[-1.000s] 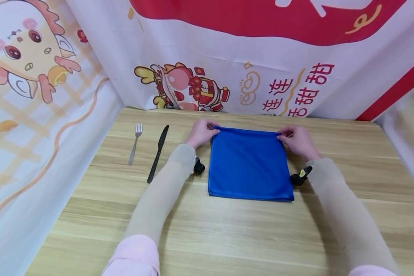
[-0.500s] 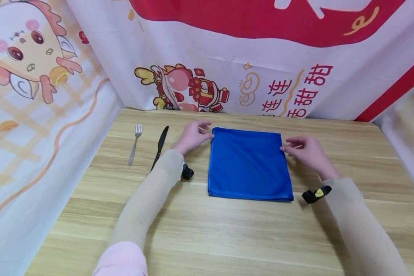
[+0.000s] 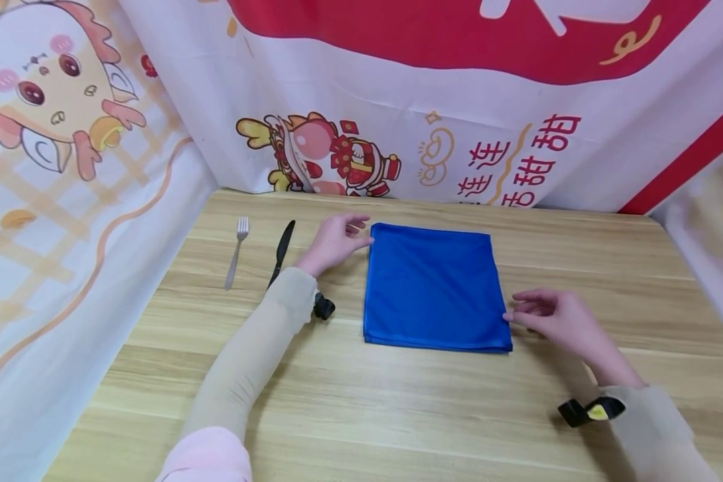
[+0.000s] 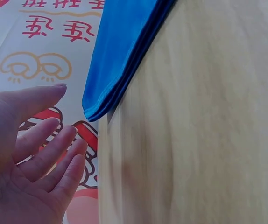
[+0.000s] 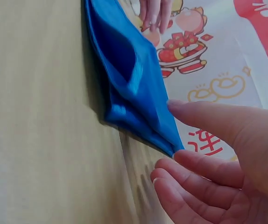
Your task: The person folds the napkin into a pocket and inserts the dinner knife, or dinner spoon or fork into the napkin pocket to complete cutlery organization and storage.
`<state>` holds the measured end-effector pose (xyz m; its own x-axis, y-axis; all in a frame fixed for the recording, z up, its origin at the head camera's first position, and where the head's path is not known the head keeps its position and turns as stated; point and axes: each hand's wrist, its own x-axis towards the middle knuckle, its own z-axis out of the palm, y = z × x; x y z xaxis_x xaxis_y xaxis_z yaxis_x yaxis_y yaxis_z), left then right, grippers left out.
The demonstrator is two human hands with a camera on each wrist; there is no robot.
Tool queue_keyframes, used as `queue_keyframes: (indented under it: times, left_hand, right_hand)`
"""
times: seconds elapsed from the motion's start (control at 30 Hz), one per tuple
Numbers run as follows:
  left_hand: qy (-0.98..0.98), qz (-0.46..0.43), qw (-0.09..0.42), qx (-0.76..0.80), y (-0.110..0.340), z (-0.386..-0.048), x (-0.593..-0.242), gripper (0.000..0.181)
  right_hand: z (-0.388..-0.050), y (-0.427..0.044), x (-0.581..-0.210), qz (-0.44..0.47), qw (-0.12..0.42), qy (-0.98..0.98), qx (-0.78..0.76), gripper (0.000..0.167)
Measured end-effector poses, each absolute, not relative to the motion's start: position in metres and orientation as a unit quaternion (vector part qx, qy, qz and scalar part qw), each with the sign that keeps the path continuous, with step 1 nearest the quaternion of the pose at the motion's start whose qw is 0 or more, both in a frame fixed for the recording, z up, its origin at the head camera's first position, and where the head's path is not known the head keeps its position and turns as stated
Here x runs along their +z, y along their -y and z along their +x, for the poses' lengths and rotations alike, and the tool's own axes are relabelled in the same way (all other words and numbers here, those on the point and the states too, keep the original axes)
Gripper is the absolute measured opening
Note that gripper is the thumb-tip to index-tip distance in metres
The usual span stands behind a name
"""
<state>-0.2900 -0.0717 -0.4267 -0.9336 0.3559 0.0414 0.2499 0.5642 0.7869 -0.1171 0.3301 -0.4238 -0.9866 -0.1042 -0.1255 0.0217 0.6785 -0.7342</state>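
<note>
A folded blue cloth [image 3: 436,288] lies flat as a near-square on the wooden table. Beside its far left corner is my left hand [image 3: 335,242], fingers relaxed, thumb tip at the cloth's edge. The left wrist view shows that hand [image 4: 36,154] holding nothing, apart from the layered cloth corner [image 4: 96,105]. My right hand [image 3: 557,318] is at the cloth's right edge, near the close corner, its fingers loosely bent. In the right wrist view the thumb and fingers of this hand [image 5: 213,163] are spread around the cloth's edge [image 5: 145,93] without pinching it; whether they touch it I cannot tell.
To the left of the cloth lie a silver fork [image 3: 237,253] and a black knife [image 3: 284,244], the knife's handle partly covered by my left sleeve. A printed white and red curtain [image 3: 217,87] hangs behind the wooden table [image 3: 397,415] and along its left side.
Both hands have let go of the cloth's far corners. My left hand has drawn slightly left; my right hand has moved down along the right edge toward me. The cloth has stayed in place.
</note>
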Motion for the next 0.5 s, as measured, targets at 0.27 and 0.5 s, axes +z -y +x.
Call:
queue_keyframes:
  times: [0.27,0.5]
  left_hand:
    - [-0.883,0.164,0.058,0.435,0.059,-0.302,-0.428,0.048]
    - [-0.889,0.148,0.062,0.428,0.048,-0.324,-0.442,0.040]
  right_hand:
    - [-0.102,-0.325,-0.429,-0.001,0.131,-0.901,-0.413,0.048]
    - [-0.099,-0.316,-0.435,0.005,0.137,-0.907,-0.399,0.035]
